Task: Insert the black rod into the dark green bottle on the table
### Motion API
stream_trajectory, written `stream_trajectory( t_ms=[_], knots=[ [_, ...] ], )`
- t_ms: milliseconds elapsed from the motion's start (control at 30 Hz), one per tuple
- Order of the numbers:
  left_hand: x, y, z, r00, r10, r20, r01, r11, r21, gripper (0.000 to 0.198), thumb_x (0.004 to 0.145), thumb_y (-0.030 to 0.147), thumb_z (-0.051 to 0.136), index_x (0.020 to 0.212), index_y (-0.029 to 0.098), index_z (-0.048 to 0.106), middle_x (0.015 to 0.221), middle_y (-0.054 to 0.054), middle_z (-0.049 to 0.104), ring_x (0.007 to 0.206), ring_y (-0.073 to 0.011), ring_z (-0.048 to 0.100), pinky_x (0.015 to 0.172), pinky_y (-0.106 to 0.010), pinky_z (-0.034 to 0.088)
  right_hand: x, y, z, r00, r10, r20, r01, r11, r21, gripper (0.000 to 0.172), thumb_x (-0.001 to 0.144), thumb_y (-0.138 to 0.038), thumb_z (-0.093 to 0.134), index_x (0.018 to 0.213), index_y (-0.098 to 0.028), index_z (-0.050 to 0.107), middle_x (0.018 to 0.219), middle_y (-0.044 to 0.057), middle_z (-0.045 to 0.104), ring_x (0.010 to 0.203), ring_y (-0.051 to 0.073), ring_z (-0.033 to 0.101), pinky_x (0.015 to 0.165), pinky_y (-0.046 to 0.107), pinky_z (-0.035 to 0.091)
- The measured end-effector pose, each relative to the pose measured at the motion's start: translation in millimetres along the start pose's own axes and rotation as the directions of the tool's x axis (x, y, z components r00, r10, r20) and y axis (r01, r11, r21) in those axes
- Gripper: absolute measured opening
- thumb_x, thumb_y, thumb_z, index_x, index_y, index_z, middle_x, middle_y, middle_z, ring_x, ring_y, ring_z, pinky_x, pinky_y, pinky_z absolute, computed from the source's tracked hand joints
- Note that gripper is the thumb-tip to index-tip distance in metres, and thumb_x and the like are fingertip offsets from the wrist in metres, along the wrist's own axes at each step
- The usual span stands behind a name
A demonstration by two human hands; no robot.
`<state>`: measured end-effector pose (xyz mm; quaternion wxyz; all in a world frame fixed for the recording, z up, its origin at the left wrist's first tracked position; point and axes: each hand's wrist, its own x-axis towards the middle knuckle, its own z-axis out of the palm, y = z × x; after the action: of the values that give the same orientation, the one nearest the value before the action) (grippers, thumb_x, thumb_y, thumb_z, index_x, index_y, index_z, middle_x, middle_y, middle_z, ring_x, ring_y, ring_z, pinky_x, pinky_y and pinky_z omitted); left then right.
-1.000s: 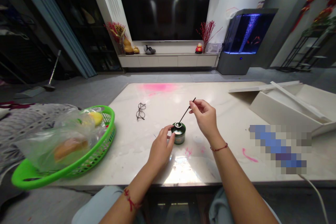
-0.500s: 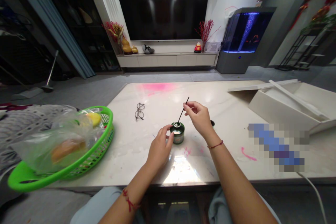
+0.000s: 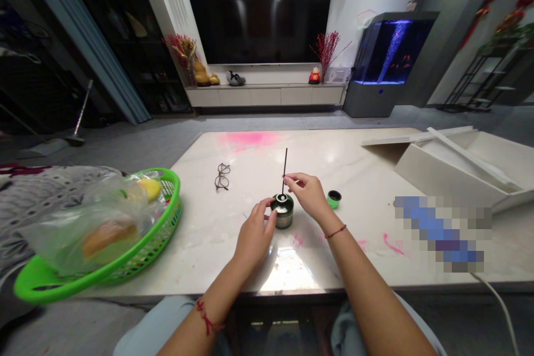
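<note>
A small dark green jar (image 3: pixel 283 212) stands on the white marble table (image 3: pixel 367 178) in front of me. My left hand (image 3: pixel 253 235) grips the jar's left side with thumb and fingers. My right hand (image 3: pixel 306 193) pinches a thin black stick (image 3: pixel 285 169) that stands nearly upright with its lower end in the jar's mouth. A small green cap (image 3: pixel 334 198) lies just right of my right hand.
A pair of glasses (image 3: pixel 222 176) lies further back on the left. A green basket (image 3: pixel 104 267) with bagged food overhangs the table's left edge. An open white box (image 3: pixel 459 169) sits at the right, with a white cable (image 3: pixel 498 300) near the front right corner.
My right hand has moved left and closer to the jar, tipping the black stick from a slant to nearly upright. The green cap has come into sight behind it. The left hand stays on the jar.
</note>
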<state>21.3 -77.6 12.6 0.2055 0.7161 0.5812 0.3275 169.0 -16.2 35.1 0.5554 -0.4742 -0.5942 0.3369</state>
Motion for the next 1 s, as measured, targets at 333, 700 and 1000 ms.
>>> stream_trajectory(
  t_ms=[333,700,1000],
  knots=[
    [0,1,-1.1,1.000,0.006,-0.005,-0.006,1.000,0.019,0.031,0.086,0.036,0.036,0.115,0.026,0.044,0.113,-0.004,0.057,0.081,-0.0162,0.061,0.073,-0.032,0.046,-2,-2,-5,0.999,0.018,0.036,-0.017,1.000,-0.017,0.021,0.072,-0.034,0.057,0.078,-0.018,0.069,0.078,0.005,0.069,0.064,0.015,0.062,0.060,0.027,0.048],
    [0,0,-0.7,1.000,-0.003,0.002,0.003,1.000,0.017,0.031,0.087,0.037,0.036,0.115,0.027,0.044,0.115,-0.003,0.056,0.080,-0.0157,0.061,0.074,-0.032,0.046,0,0,-16,0.996,0.059,0.060,-0.056,0.997,-0.053,0.022,0.073,-0.031,0.055,0.085,-0.017,0.066,0.080,0.004,0.067,0.061,0.013,0.060,0.064,0.030,0.049],
    [2,-2,-5.6,0.999,0.007,0.051,-0.006,1.000,-0.024,0.030,0.086,0.036,0.038,0.114,0.027,0.044,0.115,-0.002,0.056,0.082,-0.0151,0.061,0.073,-0.030,0.047,-10,13,-33,0.862,0.231,0.452,-0.158,0.968,-0.193,0.032,0.064,-0.005,0.056,0.094,-0.014,0.058,0.097,0.008,0.063,0.077,0.014,0.060,0.074,0.030,0.048]
  ],
)
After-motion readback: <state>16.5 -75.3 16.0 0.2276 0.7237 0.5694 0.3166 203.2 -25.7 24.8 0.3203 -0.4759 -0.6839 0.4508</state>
